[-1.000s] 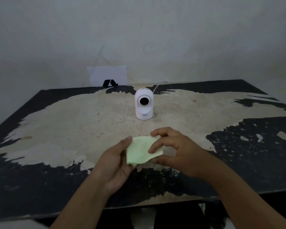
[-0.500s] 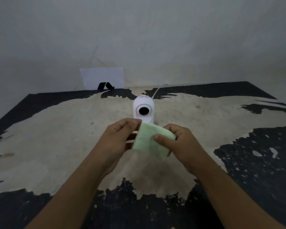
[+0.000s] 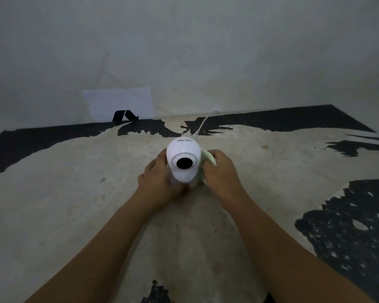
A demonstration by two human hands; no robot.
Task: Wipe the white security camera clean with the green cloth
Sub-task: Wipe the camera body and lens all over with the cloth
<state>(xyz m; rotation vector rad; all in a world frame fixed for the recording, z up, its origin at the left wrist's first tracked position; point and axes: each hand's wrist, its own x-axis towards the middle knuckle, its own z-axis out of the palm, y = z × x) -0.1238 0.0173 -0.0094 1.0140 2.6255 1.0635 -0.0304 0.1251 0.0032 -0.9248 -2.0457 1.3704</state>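
Note:
The white security camera (image 3: pixel 183 159) is tilted toward me at the table's middle, its round black lens facing up at me. My left hand (image 3: pixel 157 181) wraps the camera's lower left side and base. My right hand (image 3: pixel 220 171) presses the pale green cloth (image 3: pixel 208 159) against the camera's right side; only a strip of cloth shows between fingers and camera. The camera's base is hidden by my hands.
A thin white cable (image 3: pixel 202 123) runs from the camera's back to the wall. A white sheet of paper (image 3: pixel 118 103) leans on the wall behind a small black stand (image 3: pixel 125 115). The worn black and beige table (image 3: pixel 74 204) stretches all around.
Both hands moved forward from in front of the camera to its sides. My left hand let go of the cloth and took the camera, which now tilts toward me. The view came closer.

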